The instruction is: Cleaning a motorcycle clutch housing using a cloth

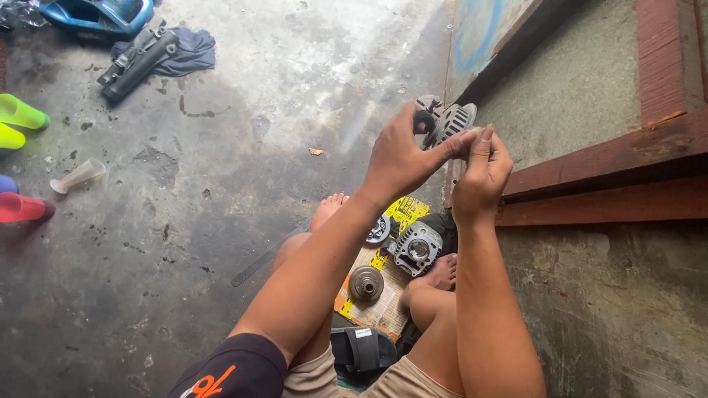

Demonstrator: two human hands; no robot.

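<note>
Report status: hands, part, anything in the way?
Both hands, left hand and right hand, raised, pinching grey finned metal engine part. Nothing blocking it.

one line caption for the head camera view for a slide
Seated on a concrete floor, a person's left hand and right hand hold a finned metal engine part above more parts on newspaper.

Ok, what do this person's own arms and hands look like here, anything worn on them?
Both hands, left and right, are bare: no gloves, rings, watch or bands visible. The forearms are uncovered too. Only the left arm shows a short black sleeve with an orange marking at the upper arm.
</note>
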